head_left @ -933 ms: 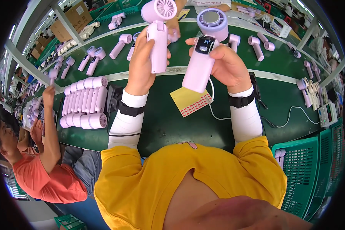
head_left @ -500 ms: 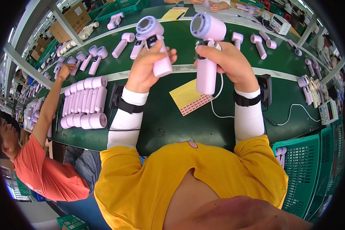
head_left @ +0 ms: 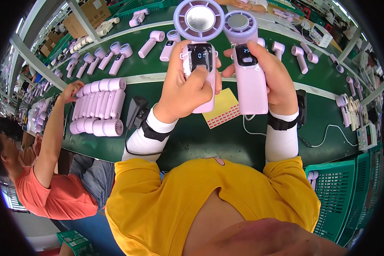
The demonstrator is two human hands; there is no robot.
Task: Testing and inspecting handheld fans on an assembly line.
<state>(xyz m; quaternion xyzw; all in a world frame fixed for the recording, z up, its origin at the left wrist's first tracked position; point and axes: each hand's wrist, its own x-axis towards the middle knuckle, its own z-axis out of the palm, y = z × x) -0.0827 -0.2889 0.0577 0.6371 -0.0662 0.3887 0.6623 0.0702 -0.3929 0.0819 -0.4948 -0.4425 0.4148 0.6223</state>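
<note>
My left hand (head_left: 175,91) is closed round a lilac handheld fan (head_left: 202,52), its thumb lying on the front just below the lit display. Beside it, my right hand (head_left: 280,85) grips a second lilac handheld fan (head_left: 251,87), also with a lit display. Both fans are upright, side by side, with their round heads up and displays facing me. Clear film seems to cover the left fan's front. Under them, a yellow sheet with red marks (head_left: 224,106) lies on the green table, partly hidden by the fans.
Stacked lilac fans (head_left: 100,104) stand to the left, where a co-worker's hand (head_left: 72,90) touches them. More fans (head_left: 151,44) lie along the raised green belt (head_left: 132,64). At right are a small meter (head_left: 366,136), a white cable (head_left: 328,128) and green crates (head_left: 333,200).
Both fans have come closer together and turned so their displays face me. My left thumb has moved onto its fan's front. The co-worker's hand has shifted from the belt to the stacked fans.
</note>
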